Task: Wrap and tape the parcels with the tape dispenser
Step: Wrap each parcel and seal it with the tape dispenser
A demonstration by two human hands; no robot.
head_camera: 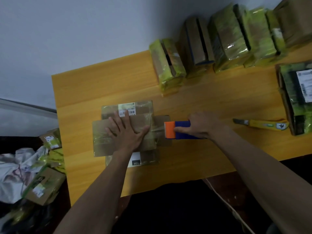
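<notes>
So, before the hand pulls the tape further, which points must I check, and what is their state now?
1. Left hand presses flat on the brown cardboard parcel: ok.
2. Right hand grips the blue and orange tape dispenser: ok.
3. Clear tape runs from dispenser to parcel: ok.
4. Tape left on roll: cannot tell.
5. Yellow utility knife lies apart from both hands: ok.

Single head-worn view, close, looking steeply down on the table (87, 92), edges apparently wide-angle warped.

Orange-and-blue tape dispenser (179, 130) — brown parcel (125, 130) with white label, yellow-orange table (194, 102), yellow-green wrapped boxes (228, 44).
</notes>
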